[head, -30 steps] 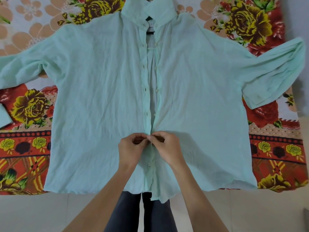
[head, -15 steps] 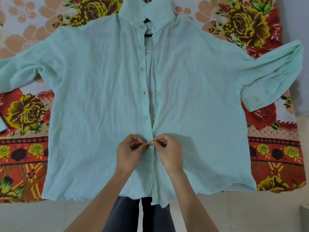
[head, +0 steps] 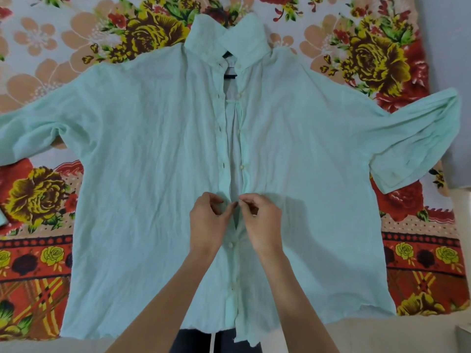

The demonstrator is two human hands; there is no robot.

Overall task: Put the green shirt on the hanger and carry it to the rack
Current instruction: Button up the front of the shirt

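Shirt (head: 153,174) flat on floral bed (head: 38,200); left hand (head: 207,220) and right hand (head: 262,220) pinch its placket edges mid-front; hanger (head: 230,72) at collar.

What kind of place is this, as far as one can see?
Probably a bedroom at home: a green shirt lies spread on a flowered bed cover, with a pale floor at its near edge.

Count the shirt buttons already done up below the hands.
2 on the green shirt: one button just under the hands, between the wrists, and one lower on the placket, between the forearms. Others may be hidden under the hands or near the hem.
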